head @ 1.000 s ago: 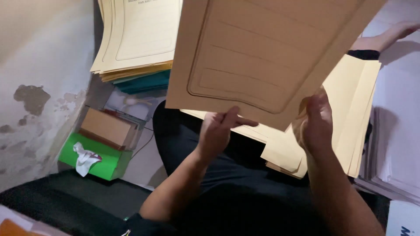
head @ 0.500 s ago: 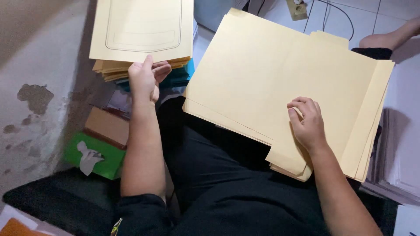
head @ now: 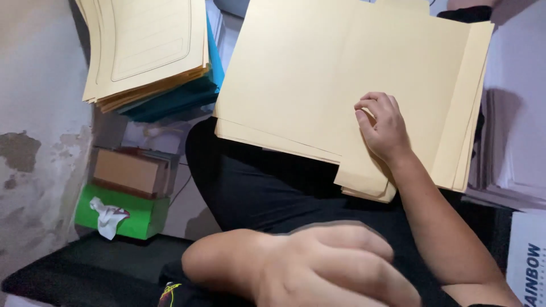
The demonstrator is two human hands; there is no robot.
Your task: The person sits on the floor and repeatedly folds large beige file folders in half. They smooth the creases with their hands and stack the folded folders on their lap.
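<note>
A stack of cream paper folders (head: 307, 85) lies across my lap, over black trousers (head: 267, 187). My right hand (head: 382, 126) rests on top of this stack near its right side, fingers curled, fingertips touching the top folder. My left hand (head: 324, 267) is close to the camera at the bottom, blurred, with nothing in it. To the upper left a second pile of cream folders (head: 142, 45), with a printed frame on the top one, sits on several teal folders (head: 182, 99).
A green tissue box (head: 139, 216) with a white tissue sticking out stands at the lower left, beside a brown cardboard box (head: 128, 170). A worn plaster wall (head: 34, 142) runs along the left. Stacks of white paper (head: 520, 131) lie at the right.
My left hand laid the raised folder on the upper-left pile, let go, and pulled back toward the camera. My right hand stayed on the lap stack.
</note>
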